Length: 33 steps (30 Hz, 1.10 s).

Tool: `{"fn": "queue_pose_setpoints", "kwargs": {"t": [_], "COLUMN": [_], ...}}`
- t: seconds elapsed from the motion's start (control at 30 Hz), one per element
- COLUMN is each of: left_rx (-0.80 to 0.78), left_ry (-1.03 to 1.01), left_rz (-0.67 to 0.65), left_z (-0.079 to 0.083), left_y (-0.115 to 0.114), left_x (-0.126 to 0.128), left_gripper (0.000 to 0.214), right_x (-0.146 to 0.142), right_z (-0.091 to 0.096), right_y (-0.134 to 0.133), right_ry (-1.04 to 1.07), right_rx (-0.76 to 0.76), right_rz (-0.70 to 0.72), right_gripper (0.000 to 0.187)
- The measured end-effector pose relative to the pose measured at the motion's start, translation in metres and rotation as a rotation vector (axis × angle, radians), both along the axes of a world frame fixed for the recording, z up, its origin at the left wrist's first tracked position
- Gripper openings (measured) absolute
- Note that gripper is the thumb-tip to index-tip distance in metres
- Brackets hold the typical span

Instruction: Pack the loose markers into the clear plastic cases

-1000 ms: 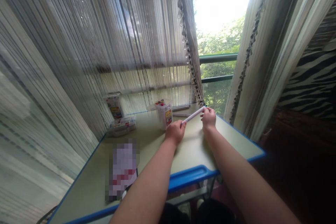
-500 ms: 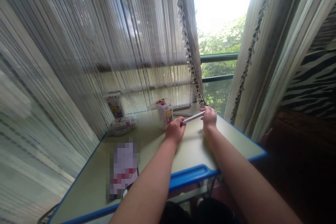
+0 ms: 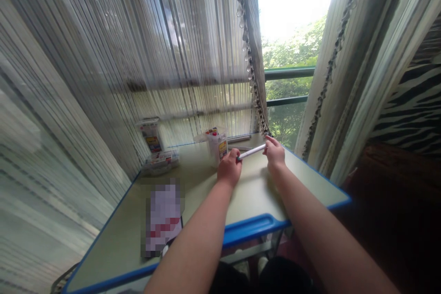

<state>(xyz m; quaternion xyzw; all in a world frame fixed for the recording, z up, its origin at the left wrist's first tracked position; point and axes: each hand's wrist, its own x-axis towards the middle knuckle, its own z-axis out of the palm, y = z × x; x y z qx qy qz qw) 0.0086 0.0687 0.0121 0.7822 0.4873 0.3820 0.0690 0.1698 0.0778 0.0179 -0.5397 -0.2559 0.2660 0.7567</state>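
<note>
A slim white marker (image 3: 252, 151) spans the gap between my two hands above the desk, tilted up to the right. My left hand (image 3: 229, 167) is closed on its near end, where a bit of green shows at the fingertips. At the far end, my right hand (image 3: 274, 151) has its fingers closed around the marker. Just behind my left hand stands a clear plastic box (image 3: 217, 144) with a yellow label, its lid open and something red at the top. Beyond the marker, grey-white pens (image 3: 240, 138) lie near the desk's back edge.
The pale desk (image 3: 255, 193) has a blue rim and a blue front groove (image 3: 253, 228). At the back left, another labelled box (image 3: 151, 135) stands by a flat clear case (image 3: 161, 161). A blurred-out flat item (image 3: 163, 218) lies at front left. String curtains (image 3: 193, 55) hang behind.
My right fingers have shifted on the marker's far end, and the green at its near end shows more clearly. Both hands stay nearly in place; the view has shifted slightly.
</note>
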Motion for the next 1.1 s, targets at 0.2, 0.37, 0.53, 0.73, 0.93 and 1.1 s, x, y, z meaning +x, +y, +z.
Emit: {"fn": "queue_pose_setpoints", "kwargs": {"t": [0.2,0.37,0.53,0.73,0.93,1.1], "left_rx": [-0.138,-0.147,-0.151,-0.07,-0.035,-0.035], "left_ry": [-0.038,0.043,0.068,0.044,-0.006,-0.041], "left_rz": [-0.039,-0.105,-0.073,-0.031,-0.04,-0.072], "left_z": [-0.002,-0.002,0.002,0.002,-0.001,-0.003], "left_y": [0.001,-0.002,-0.004,-0.003,-0.001,0.0], "left_x": [0.002,0.001,0.003,0.004,0.003,0.003], "left_gripper": [0.02,0.025,0.032,0.023,0.014,0.009], "right_x": [0.001,0.002,0.002,-0.001,-0.004,-0.004], "right_z": [0.0,0.0,0.004,0.006,0.007,0.009], "right_y": [0.001,0.004,0.002,-0.005,-0.007,-0.009], "right_ry": [0.169,0.233,0.27,0.217,0.106,0.08], "right_rx": [0.125,0.122,0.081,-0.007,-0.041,-0.081], "right_rz": [-0.024,-0.024,-0.007,0.03,0.001,-0.001], "right_gripper": [0.028,0.023,0.018,0.013,0.011,0.017]}}
